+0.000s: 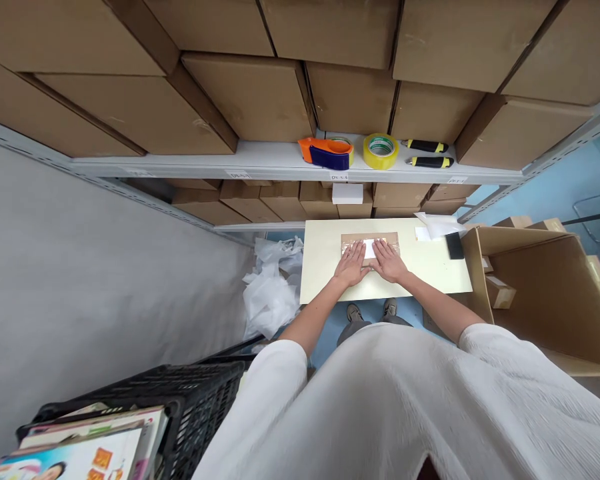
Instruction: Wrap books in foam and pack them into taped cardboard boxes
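Observation:
A flat brown cardboard package with shiny clear tape on it lies on the pale yellow table. Both hands rest on top of it, palms down. My left hand lies flat with fingers stretched out over the left half. Mirroring it, my right hand is spread over the right half. A white label shows between the fingers, its edges partly covered by them. The thumbs come close together near the front edge of the package.
On the shelf ahead sit an orange-and-blue tape dispenser, a yellow tape roll and two utility knives. A black object and white paper lie at the table's right. A large open carton stands beside it; plastic bags lie left.

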Tool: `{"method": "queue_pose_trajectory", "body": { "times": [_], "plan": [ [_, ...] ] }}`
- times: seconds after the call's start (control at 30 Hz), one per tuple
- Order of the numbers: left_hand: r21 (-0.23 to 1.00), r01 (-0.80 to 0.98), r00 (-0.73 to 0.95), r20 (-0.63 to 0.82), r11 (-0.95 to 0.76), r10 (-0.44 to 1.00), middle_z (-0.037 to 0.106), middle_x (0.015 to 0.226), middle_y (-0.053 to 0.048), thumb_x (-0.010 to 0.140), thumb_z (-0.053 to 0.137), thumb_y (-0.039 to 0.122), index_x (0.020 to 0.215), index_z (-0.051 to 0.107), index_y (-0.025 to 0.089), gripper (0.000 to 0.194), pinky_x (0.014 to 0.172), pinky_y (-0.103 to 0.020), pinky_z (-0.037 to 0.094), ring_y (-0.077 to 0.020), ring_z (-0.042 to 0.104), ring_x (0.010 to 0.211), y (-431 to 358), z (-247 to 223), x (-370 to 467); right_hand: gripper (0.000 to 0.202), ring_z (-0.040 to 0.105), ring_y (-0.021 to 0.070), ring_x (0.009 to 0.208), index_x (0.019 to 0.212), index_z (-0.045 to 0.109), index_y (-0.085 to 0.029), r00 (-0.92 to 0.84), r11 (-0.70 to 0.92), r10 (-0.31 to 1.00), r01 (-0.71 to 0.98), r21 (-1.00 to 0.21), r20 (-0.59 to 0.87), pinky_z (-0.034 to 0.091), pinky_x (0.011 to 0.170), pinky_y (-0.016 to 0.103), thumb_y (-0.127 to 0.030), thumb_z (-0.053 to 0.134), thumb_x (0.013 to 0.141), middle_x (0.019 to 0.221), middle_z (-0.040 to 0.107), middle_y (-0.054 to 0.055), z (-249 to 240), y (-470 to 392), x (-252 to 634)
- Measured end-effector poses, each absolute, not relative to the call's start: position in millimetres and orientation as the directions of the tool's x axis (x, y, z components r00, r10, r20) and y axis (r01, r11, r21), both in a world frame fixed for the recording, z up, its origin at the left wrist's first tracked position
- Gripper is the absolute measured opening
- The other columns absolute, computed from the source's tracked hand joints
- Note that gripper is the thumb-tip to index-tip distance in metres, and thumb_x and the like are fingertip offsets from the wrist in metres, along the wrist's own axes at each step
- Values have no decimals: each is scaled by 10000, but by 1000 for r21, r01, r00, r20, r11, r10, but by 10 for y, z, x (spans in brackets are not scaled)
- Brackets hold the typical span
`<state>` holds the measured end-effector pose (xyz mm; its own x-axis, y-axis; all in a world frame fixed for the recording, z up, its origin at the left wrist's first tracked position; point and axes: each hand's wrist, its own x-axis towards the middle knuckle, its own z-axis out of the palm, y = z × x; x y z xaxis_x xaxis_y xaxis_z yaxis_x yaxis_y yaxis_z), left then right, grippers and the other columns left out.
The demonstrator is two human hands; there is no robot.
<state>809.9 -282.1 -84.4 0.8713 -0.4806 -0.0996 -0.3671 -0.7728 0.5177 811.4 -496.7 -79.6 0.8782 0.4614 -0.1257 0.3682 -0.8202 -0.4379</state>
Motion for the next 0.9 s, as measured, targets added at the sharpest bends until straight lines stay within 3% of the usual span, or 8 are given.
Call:
{"method": "queue_pose_trajectory", "body": {
  "times": [0.17,0.3,0.4,0.53,0.63,0.73,0.9],
  "plan": [
    [460,-348,883,-131,-817,-450,171,1864,-204,1036,509,591,1794,172,103,963,1413,-569,5,-348,91,1751,-2713,-888,8061,863,150,350,1733,1776,258,-113,902,-862,408,330,-386,-139,35,1400,600,-590,447,1082,1849,222,200,-838,-5010,8052],
    [420,-239,930,-159,-875,-330,139,1867,-215,1017,560,633,1794,206,137,987,1388,-646,-31,-387,15,1751,-2667,-844,8044,863,121,398,1730,1758,308,-147,959,-916,238,171,-362,-150,25,1370,681,-645,462,1071,1844,220,226,-825,-5010,8054],
    [420,-164,948,-182,-893,-260,71,1872,-228,978,642,632,1780,254,149,1014,1378,-673,14,-433,-17,1742,-2597,-825,8021,803,129,437,1716,1728,360,-175,985,-932,111,59,-358,-129,72,1338,736,-627,453,1071,1849,200,223,-787,-5064,8036],
    [489,-23,953,-253,-872,-167,71,1865,-257,958,700,605,1786,199,172,1060,1353,-625,236,-474,183,1713,-2473,-816,7988,763,347,495,1604,1702,362,-148,989,-921,-31,-85,-381,-148,297,1260,732,-574,416,1071,1819,233,279,-753,-5143,8000],
    [576,27,945,-282,-817,-167,280,1821,-253,975,701,479,1802,110,181,1059,1273,-533,415,-432,429,1617,-2418,-799,7962,772,497,496,1468,1701,344,-155,980,-901,-53,-129,-414,-191,411,1182,698,-561,442,1053,1750,350,295,-749,-5135,7987],
    [632,26,948,-261,-774,-181,473,1731,-215,981,677,369,1804,118,184,1012,1200,-468,496,-388,574,1504,-2399,-749,7946,785,526,485,1424,1683,374,-191,980,-898,-39,-119,-423,-194,425,1173,671,-568,530,1012,1715,395,271,-722,-5088,7991],
    [655,-4,972,-175,-756,-157,518,1703,-196,980,690,381,1797,161,201,990,1174,-471,503,-398,591,1472,-2343,-587,7995,894,461,518,1475,1676,390,-229,989,-907,-22,-81,-413,-145,375,1188,690,-628,683,931,1766,306,266,-569,-5059,8033]
  ]
}}
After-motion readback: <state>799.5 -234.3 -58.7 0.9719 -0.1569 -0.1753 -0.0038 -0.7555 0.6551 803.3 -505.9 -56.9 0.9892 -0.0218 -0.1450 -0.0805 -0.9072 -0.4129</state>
